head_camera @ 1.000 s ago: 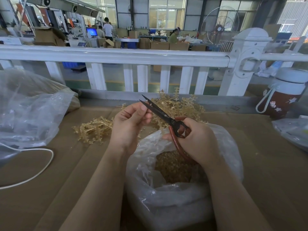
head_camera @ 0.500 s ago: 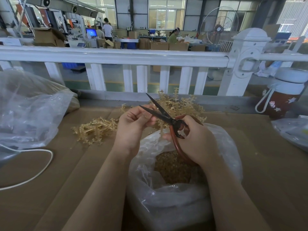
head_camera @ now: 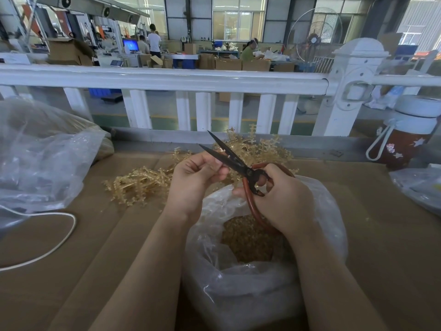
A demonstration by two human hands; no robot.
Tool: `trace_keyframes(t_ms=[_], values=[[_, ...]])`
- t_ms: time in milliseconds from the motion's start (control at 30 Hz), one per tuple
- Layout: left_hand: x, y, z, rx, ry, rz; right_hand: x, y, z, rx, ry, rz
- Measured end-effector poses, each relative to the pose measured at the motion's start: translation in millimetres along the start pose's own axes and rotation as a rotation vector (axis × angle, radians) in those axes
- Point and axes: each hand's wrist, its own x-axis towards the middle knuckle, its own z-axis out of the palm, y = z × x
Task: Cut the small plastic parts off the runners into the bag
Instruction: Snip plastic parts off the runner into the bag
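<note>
Right now the right hand (head_camera: pixel 284 199) grips the scissors (head_camera: pixel 235 161), blades parted; the left hand (head_camera: pixel 193 180) pinches something small beside them, over the bag (head_camera: pixel 238 295). Uncut runners (head_camera: pixel 140 182) lie just behind; a fingertip so near the blades could get nicked, or a cut part might fly past the bag.

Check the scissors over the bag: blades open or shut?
Open. The black-bladed scissors with red handles show two tips spread apart in a V; the right hand grips the handles, above the clear plastic bag.
</note>
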Motion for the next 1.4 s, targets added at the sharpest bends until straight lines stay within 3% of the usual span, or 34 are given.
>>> trace_keyframes(t_ms=[400, 767, 1400], values=[[0.9, 0.1, -1.5, -0.058, -0.039, -0.008, -1.3, 2.6, 1.5, 0.049, 0.016, -0.02], [-0.6, 1.4, 4.6, 0.122, -0.007, 0.125, -0.5, 4.4, 1.5, 0.049, 0.018, 0.0], [-3.5, 5.4, 7.2, 0.184, -0.05, 0.15, -0.4, 0.4, -0.7, 0.069, 0.001, 0.019]])
